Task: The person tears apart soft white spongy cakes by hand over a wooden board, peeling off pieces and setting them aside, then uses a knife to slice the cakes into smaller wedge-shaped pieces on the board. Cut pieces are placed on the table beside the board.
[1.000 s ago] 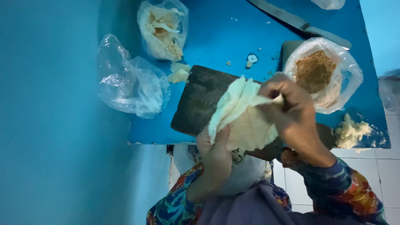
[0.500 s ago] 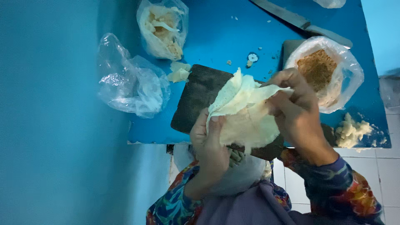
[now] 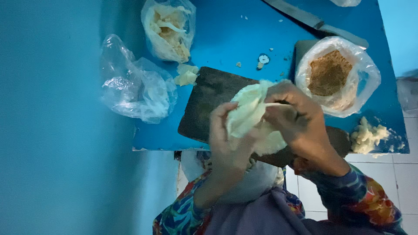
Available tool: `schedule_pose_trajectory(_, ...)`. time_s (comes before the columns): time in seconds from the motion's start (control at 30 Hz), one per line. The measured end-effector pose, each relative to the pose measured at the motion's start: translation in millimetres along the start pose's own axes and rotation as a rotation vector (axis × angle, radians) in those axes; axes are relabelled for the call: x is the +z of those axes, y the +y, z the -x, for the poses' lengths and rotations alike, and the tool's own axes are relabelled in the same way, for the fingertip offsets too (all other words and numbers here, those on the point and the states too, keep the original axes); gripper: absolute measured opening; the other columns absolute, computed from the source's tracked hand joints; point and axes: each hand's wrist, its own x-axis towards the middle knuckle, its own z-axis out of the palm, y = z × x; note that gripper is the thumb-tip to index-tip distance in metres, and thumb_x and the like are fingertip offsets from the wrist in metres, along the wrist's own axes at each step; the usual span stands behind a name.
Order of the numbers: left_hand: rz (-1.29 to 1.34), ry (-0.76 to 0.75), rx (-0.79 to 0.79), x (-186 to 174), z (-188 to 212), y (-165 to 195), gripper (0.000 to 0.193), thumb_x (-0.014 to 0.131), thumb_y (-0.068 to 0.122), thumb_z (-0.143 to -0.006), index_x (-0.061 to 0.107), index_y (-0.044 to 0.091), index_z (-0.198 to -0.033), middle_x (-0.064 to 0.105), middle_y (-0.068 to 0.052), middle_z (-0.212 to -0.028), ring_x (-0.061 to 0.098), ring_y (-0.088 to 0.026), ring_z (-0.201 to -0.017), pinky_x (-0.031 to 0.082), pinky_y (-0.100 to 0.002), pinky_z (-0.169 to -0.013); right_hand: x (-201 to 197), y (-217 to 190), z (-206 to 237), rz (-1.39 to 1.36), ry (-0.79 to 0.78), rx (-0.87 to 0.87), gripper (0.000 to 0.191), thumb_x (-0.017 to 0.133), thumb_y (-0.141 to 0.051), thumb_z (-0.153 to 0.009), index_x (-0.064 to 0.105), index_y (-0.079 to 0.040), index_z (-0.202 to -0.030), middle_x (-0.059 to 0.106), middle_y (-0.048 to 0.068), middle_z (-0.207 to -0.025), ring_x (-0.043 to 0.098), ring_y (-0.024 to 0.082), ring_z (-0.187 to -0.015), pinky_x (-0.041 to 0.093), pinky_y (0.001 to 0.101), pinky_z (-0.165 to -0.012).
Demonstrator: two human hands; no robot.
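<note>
Both hands worked a pale leaf (image 3: 249,114) held in the air just above the dark board (image 3: 208,101). Left hand (image 3: 227,141) gripped the leaf's lower edge from beneath, fingers curled round it. Right hand (image 3: 296,119) pinched the upper edge and covered part of it, so the exact fold under the palm could not be told. Leaf looked thin and soft, likely to tear: best handled with an even pull from both sides, thumbs kept flat, no jerking, and kept over the board so that bits would drop there.

On the blue counter (image 3: 226,35): an open bag of brown crumbs (image 3: 331,74) just right of the hands, a bag of pale scraps (image 3: 170,27) at top, a crumpled clear bag (image 3: 135,89) to the left, loose pale pieces (image 3: 186,75) beside the board's corner, a pale heap (image 3: 368,135) at the right edge, and a knife (image 3: 313,21) lying at top right, well apart from the hands.
</note>
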Motion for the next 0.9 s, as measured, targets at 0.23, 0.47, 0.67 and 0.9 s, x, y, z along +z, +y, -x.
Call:
schedule_pose_trajectory(0.23, 0.342, 0.175, -0.213, 2, 0, -19, 0.02, 0.067, 0.018, -0.105, 0.059, 0.0, -0.112, 0.066, -0.004, -0.1, 0.061, -0.006, -0.088, 0.053, -0.024, -0.077, 0, 0, -1, 0.16, -0.012, -0.072, 0.013, 0.066, -0.01, -0.1, 0.062, -0.005, -0.112, 0.066, 0.003, -0.106, 0.068, 0.01, -0.09, 0.056, 0.0255, -0.074)
schedule_pose_trajectory(0.47, 0.206, 0.202, -0.16, 3, 7, -24, 0.016, 0.067, 0.016, -0.105, 0.058, 0.002, -0.106, 0.063, 0.0, -0.095, 0.058, -0.003, -0.084, 0.05, -0.021, -0.075, 2, -8, -3, 0.096, -0.053, 0.017, 0.03, 0.071, -0.014, -0.093, 0.054, -0.006, -0.117, 0.059, -0.002, -0.112, 0.06, 0.007, -0.098, 0.055, 0.0239, -0.08)
schedule_pose_trajectory(0.67, 0.259, 0.181, -0.149, 5, 9, -22, 0.014, 0.068, 0.011, -0.102, 0.063, 0.001, -0.111, 0.066, -0.001, -0.101, 0.059, -0.004, -0.09, 0.051, -0.022, -0.08, 1, -5, -1, 0.122, -0.01, 0.192, 0.026, 0.074, -0.016, -0.093, 0.058, -0.008, -0.112, 0.061, -0.001, -0.096, 0.055, 0.008, -0.085, 0.048, 0.0268, -0.068)
schedule_pose_trajectory(0.9, 0.287, 0.206, -0.168, 3, 12, -21, 0.014, 0.071, 0.009, -0.104, 0.065, -0.001, -0.112, 0.067, -0.004, -0.101, 0.06, -0.006, -0.09, 0.051, -0.024, -0.08, -6, -9, 0, 0.074, -0.075, 0.229, 0.029, 0.07, -0.013, -0.091, 0.057, -0.009, -0.116, 0.064, 0.002, -0.098, 0.063, 0.009, -0.083, 0.055, 0.0276, -0.067)
